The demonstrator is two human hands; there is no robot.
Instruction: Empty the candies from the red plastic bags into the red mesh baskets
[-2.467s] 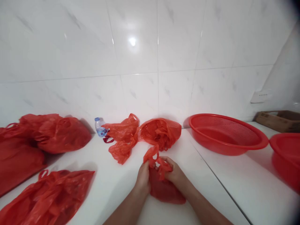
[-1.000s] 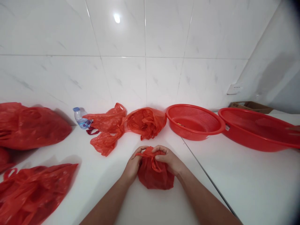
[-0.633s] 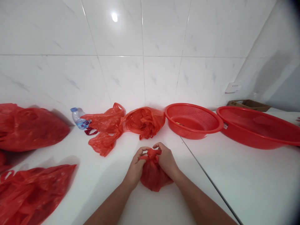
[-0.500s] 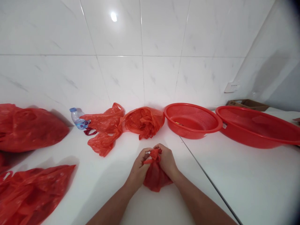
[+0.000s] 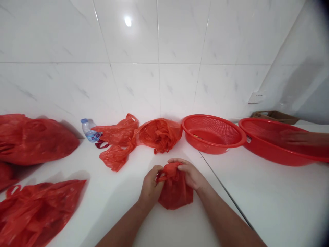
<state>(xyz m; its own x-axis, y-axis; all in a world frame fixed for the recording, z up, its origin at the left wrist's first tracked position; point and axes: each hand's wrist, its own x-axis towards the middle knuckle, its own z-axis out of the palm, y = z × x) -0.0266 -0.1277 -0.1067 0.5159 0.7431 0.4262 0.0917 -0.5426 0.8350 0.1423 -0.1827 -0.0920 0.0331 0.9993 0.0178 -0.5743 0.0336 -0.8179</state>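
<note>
Left hand (image 5: pixel 151 185) and right hand (image 5: pixel 190 174) grip the crinkled, gathered top of a thin red plastic bag (image 5: pixel 177 193)

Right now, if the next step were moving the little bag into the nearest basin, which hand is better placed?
Probably the right hand: it holds the red bag on the side nearer that basin, while the left hand grips the opposite side.
</note>
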